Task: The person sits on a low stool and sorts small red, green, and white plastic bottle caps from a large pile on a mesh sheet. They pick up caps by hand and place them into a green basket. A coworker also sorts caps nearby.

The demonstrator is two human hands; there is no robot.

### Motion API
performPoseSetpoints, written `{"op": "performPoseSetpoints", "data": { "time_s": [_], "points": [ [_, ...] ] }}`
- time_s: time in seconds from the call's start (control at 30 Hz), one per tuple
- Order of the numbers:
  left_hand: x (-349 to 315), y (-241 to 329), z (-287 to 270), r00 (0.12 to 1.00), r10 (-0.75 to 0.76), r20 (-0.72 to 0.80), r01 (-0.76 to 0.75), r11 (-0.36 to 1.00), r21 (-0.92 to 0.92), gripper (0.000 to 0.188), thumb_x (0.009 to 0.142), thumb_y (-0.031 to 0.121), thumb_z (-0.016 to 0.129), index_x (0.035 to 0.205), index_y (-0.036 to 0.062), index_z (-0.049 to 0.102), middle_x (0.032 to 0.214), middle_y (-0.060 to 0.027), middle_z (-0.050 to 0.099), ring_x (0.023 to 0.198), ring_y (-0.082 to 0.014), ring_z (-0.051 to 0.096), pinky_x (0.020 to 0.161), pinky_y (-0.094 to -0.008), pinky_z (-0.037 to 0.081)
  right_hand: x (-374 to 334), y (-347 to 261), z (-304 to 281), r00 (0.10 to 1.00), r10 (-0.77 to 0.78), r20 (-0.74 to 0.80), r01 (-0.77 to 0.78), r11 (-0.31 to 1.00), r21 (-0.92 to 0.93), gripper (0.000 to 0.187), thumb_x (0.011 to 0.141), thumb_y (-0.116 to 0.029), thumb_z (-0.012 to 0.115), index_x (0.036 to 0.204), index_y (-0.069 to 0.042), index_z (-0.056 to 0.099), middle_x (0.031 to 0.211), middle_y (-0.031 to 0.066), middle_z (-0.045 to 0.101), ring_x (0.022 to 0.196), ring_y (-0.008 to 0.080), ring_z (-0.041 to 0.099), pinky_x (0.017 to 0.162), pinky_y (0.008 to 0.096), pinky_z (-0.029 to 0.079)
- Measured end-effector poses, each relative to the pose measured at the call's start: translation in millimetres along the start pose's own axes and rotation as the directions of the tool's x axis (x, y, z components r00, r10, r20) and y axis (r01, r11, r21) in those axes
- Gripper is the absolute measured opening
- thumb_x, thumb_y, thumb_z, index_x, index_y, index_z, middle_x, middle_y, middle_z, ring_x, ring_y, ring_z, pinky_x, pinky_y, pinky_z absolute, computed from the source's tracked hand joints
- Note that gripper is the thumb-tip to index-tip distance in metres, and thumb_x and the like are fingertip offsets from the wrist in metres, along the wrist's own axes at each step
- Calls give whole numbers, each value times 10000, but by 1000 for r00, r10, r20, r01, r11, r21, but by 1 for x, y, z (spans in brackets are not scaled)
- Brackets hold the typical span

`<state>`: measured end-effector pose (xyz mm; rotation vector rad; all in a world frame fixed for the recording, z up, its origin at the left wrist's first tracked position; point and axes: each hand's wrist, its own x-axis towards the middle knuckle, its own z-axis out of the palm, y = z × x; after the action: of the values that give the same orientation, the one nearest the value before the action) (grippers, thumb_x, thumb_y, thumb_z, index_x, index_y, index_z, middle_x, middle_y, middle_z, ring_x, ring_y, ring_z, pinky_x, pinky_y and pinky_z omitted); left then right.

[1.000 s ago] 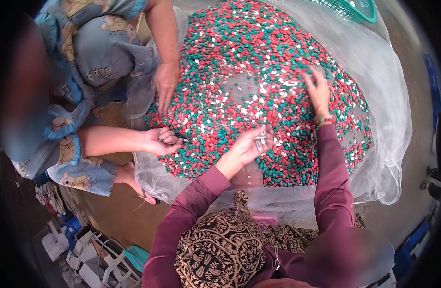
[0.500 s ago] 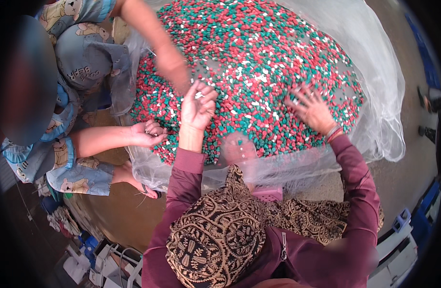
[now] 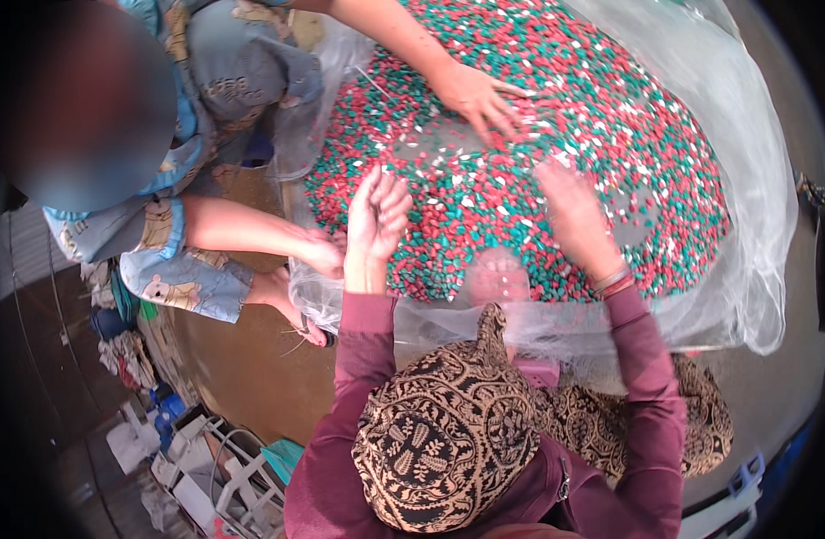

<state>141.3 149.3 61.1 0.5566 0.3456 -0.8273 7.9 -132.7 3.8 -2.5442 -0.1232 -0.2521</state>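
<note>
A wide spread of small red, green and white pieces (image 3: 484, 202) lies on a pale, see-through mesh sheet (image 3: 754, 269). My left hand (image 3: 379, 216) is held over the near left part of the spread, palm up with its fingers curled in; whatever they hold is hidden. Further right, my right hand (image 3: 576, 216) is over the pieces, its fingers smeared by motion. Across from my left hand, a co-worker's hand (image 3: 484, 99) lies spread on the pieces. That person's other hand (image 3: 327, 251) is at the sheet's left edge, close to my left wrist.
The co-worker (image 3: 242, 90) sits at the left, one sandalled foot (image 3: 313, 332) beside the sheet. A bare foot or knee (image 3: 498, 274) shows through the mesh at the near edge. White frames and boxes (image 3: 197, 472) stand at the lower left. A thin stick (image 3: 373, 83) lies on the pieces.
The whole view has shifted, so the spread sits further right. My right hand has moved left over the pieces. The co-worker's far hand has swept right and now lies spread. My left hand stays curled.
</note>
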Motion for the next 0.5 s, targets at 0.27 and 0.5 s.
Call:
{"op": "performPoseSetpoints", "data": {
  "time_s": [0.27,0.5],
  "points": [
    [-45,5,-6,987,123,-105,-116,991,68,408,984,327,407,634,130,334,575,30,299,435,-35,242,306,-150,157,49,12,37,971,-123,203,196,898,-394,430,956,-324,342,1385,-362,344,1482,-21,280,1395,262,167,1111,566,-21],
    [-27,-17,-14,991,73,-109,-68,996,49,370,988,310,401,677,112,365,610,29,302,471,-35,255,337,-153,183,48,138,-30,923,354,152,-138,672,-728,473,909,-408,466,1370,-382,366,1478,-13,278,1371,297,216,1062,616,179]
  ]
}}
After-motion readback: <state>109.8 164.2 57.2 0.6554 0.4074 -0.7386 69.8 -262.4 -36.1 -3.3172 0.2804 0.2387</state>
